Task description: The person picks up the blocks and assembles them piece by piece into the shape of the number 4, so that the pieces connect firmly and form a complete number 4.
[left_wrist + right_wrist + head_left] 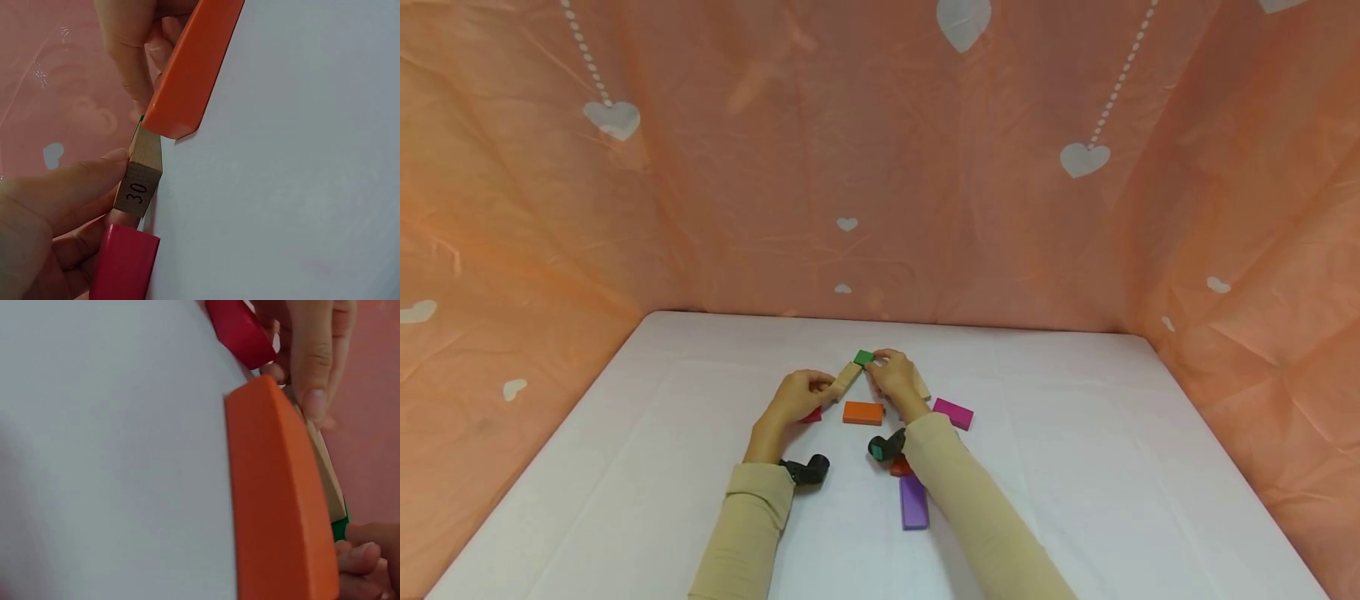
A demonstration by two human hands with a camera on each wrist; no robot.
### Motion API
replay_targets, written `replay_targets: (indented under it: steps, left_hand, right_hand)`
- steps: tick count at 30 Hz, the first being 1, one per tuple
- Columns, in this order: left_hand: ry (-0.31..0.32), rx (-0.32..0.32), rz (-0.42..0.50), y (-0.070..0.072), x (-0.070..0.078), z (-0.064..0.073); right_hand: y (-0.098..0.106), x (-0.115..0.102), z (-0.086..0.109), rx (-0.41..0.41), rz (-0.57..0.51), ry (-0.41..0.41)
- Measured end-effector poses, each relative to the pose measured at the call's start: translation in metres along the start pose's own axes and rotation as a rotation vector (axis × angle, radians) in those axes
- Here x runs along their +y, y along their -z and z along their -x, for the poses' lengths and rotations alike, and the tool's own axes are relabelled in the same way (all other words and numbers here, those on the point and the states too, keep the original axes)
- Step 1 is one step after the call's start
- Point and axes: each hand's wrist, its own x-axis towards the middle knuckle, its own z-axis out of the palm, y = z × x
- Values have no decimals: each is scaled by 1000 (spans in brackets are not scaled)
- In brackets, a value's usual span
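- Behind your work, an orange-pink sheet (880,167) with pale hearts is hanging, and in front of it a white counter (587,500) is carrying the small coloured blocks.
- The wooden block (848,380) is lying between your two hands, in the far middle part of the counter. Its long axis is running slantwise, from the fingers of your left hand (797,397) at the near end, away and to the right.
- At the far end of this wooden block, the green block (864,357) is sitting, and the two appear to be touching. Your right hand (895,377) is being the nearer one to the green block, which is lying just left of its fingertips.
- Your left hand is pinching the near end of the wooden block; thumb and finger are standing apart only by the block itself. The left wrist view is showing the number 30 on that end.
- Your right hand is also nearly closed, and its thumb and fingertip are holding the green block at its right side.
- Closer to you than the wooden block, the orange block (862,413) is lying crosswise, with neither hand gripping it.
- Beside your right hand, a second pale block (922,383) is showing only partly; whether the hand is touching it, you cannot tell.
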Motion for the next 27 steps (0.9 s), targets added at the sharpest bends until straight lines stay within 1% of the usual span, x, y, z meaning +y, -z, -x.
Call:
replay_targets:
  steps: [7,12,16,21,27]
  left_hand:
    - [-21,-25,9,0,1,1]
    - [-52,-58,-4,3,-3,0]
    - [-79,-59,-25,3,-5,-1]
    - [-87,-55,-36,2,-5,-1]
    - [-62,-60,-18,1,-3,0]
  right_hand:
    - [3,1,-1,-45,-68,-34]
    - [3,1,0,-59,-67,-38]
    - [2,2,-1,-63,-68,-29]
    - [2,3,-1,-69,-77,-32]
    - [3,2,-1,-89,-78,-43]
